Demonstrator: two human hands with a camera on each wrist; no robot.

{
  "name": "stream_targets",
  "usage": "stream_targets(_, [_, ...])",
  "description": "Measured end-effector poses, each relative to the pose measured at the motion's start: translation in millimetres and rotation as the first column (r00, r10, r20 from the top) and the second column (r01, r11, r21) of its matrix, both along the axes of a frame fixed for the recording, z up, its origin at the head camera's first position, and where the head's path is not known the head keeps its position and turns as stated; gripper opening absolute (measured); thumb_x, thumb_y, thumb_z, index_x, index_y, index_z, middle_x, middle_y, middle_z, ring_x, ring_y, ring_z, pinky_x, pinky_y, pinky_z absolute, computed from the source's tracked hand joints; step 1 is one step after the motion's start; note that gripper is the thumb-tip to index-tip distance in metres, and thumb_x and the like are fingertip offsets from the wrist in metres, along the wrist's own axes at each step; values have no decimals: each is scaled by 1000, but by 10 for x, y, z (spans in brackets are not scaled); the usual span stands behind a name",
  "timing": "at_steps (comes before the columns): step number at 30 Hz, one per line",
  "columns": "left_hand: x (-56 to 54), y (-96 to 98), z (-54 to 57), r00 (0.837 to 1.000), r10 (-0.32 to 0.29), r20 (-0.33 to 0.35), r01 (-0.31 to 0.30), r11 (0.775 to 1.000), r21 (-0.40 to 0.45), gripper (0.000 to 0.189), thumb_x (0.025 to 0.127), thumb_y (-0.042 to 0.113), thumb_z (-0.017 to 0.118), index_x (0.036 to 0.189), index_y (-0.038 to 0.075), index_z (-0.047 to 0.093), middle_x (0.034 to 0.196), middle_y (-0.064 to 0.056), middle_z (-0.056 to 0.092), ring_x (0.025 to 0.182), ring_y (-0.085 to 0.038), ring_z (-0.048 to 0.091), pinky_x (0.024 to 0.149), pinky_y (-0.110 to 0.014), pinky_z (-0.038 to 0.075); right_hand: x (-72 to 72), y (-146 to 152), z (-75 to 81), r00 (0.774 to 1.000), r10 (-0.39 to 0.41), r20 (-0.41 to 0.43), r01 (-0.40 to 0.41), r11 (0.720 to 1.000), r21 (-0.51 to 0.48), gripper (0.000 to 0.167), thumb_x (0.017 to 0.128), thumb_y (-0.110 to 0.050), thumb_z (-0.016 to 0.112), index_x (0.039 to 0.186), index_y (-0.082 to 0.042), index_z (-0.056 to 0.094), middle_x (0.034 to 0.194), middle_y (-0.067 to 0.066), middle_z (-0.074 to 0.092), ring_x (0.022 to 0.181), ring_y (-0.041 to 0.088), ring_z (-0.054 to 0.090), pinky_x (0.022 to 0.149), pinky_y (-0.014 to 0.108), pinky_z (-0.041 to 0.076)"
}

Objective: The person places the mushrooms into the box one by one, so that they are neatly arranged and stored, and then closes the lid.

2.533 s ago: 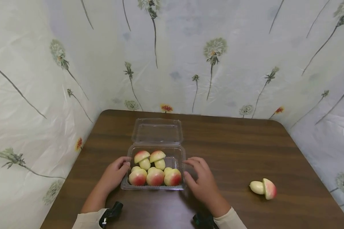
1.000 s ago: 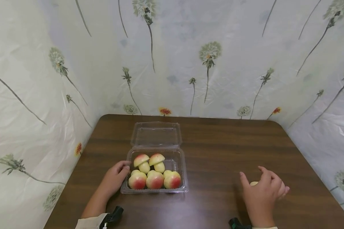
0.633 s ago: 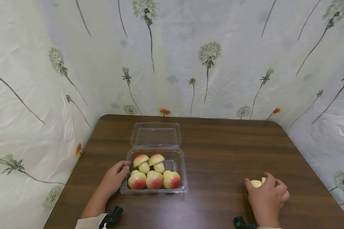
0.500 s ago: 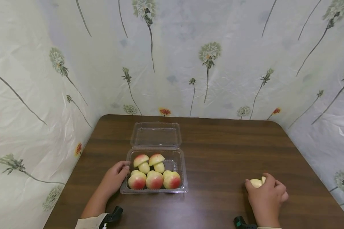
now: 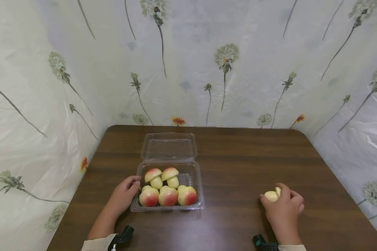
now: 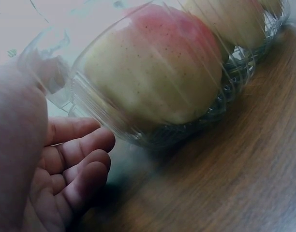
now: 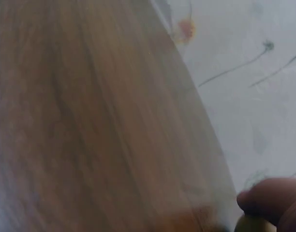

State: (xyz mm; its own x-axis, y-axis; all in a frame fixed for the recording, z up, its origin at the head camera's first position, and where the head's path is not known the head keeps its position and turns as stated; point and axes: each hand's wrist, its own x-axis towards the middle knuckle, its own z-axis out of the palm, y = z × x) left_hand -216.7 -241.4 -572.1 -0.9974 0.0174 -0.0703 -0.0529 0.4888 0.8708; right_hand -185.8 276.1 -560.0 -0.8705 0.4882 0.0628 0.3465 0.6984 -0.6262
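Observation:
A clear plastic clamshell box (image 5: 201, 195) lies with its lid (image 5: 169, 146) folded back on the left of the table. Inside sit several yellow-and-red toy mushrooms (image 5: 168, 196), in a front row and a back row, leaving a bare spot at the back right. My left hand (image 5: 122, 195) pinches the box's left rim; in the left wrist view its fingers (image 6: 85, 150) curl beside the box wall. Off to the right, my right hand (image 5: 282, 212) grips another toy mushroom (image 5: 271, 196) by thumb and fingers, its cap mostly hidden behind them.
The dark brown wooden table (image 5: 232, 160) extends between the box and my right hand. Its back edge meets a pale floral sheet (image 5: 188, 69), which also hangs along both sides. Black camera mounts (image 5: 122, 237) are strapped on both wrists.
My right hand has left the box's right side, reached right, closed round the loose toy mushroom and shifted slightly back leftward with it. My left hand stays at the box's left rim.

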Motion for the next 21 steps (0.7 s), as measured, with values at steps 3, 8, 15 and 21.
stream_targets(3, [-3,0,0,1000,-1,1,1,1000,4,36,110,29,51,138,10,64,135,-10,68,119,-26,62,105,-50,47,-22,-20,-12,998,63,-20,-63,998,17,72,86,-27,84,146,-6,51,142,37,31,131,54,24,84,57,31])
stream_targets(8, [-2,-3,2,1000,5,11,-5,1000,1,36,110,28,50,138,10,64,132,-11,68,117,-26,63,104,-50,48,-61,-52,-25,987,155,-40,-154,988,32,73,86,-25,85,147,-6,51,145,39,32,132,57,28,88,60,31])
stream_targets(15, [-4,-4,32,1000,4,10,-4,1000,5,35,110,27,51,137,10,65,125,-10,71,111,-23,64,101,-47,49,-75,-140,-27,973,230,-10,-230,973,19,81,87,-28,84,153,-7,44,152,35,33,132,56,34,87,61,40])
stream_targets(21, [-14,-8,33,1000,2,3,-2,1000,4,35,110,27,51,137,10,65,121,-8,71,107,-21,64,99,-45,50,-78,-258,-8,947,321,7,-321,947,-2,87,90,-28,83,158,-5,34,154,34,31,124,50,43,81,52,49])
